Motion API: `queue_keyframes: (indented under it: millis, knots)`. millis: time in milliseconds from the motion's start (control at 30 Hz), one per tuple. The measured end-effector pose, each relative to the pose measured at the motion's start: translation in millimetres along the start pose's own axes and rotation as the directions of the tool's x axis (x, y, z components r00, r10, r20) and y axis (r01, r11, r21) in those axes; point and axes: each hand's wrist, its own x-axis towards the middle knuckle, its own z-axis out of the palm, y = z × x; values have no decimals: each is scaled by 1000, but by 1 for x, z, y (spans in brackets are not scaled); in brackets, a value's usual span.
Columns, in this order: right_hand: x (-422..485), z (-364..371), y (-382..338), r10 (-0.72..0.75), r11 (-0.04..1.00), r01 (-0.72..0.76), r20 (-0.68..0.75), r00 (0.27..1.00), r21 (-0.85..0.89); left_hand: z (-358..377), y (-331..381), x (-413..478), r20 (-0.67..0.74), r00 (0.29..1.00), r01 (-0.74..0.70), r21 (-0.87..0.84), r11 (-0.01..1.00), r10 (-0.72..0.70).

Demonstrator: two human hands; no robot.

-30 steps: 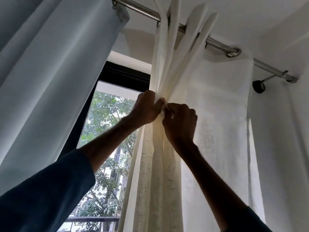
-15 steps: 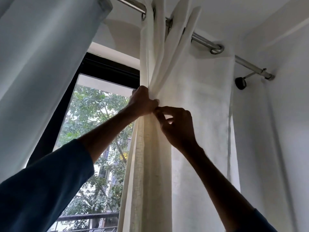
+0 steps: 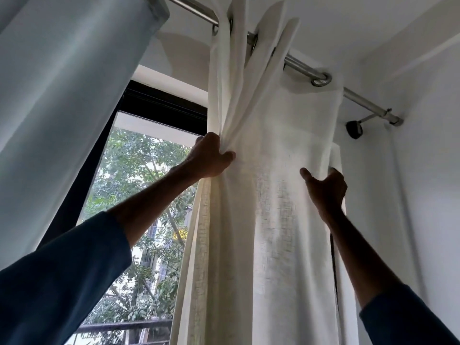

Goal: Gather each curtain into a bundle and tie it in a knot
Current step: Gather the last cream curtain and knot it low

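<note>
A cream sheer curtain [image 3: 268, 195] hangs by grommets from a metal rod [image 3: 301, 67]. My left hand [image 3: 211, 160] grips several gathered pleats at the curtain's left side, high up. My right hand [image 3: 326, 188] is at the curtain's right edge, thumb in front of the cloth and fingers curled behind the edge. The cloth between my hands hangs flat. A pale blue-grey curtain [image 3: 62, 100] hangs at the left, untouched.
A dark-framed window [image 3: 139, 195] with trees outside lies between the two curtains. The rod's wall bracket [image 3: 354, 128] sits at the right. A white wall [image 3: 428, 170] closes the right side. A balcony rail [image 3: 124, 327] shows low in the window.
My right hand has left the pleats beside my left hand and moved right to the curtain's far edge. My left hand keeps hold of the gathered pleats.
</note>
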Motion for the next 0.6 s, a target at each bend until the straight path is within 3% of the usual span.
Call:
queue_keyframes:
  millis: [167, 300, 400, 500, 600]
  knots:
    - [-12, 20, -25, -297, 941, 295, 12, 955, -166, 2, 0, 0, -9, 1000, 12, 33, 999, -12]
    - [-28, 31, -56, -388, 897, 388, 43, 920, -213, 0, -3, 1, 2, 1000, 2, 47, 999, -2]
    - [-47, 42, -85, -443, 872, 460, 130, 887, -169, -1, -3, 1, 8, 1000, -20, 60, 998, 20]
    - [-76, 61, -111, -585, 782, 620, 271, 765, -62, -4, -3, 2, -14, 998, -53, 81, 995, 54]
    - [-88, 68, -123, -653, 741, 672, 239, 719, 1, -15, -9, 2, -24, 997, -77, 93, 993, 80]
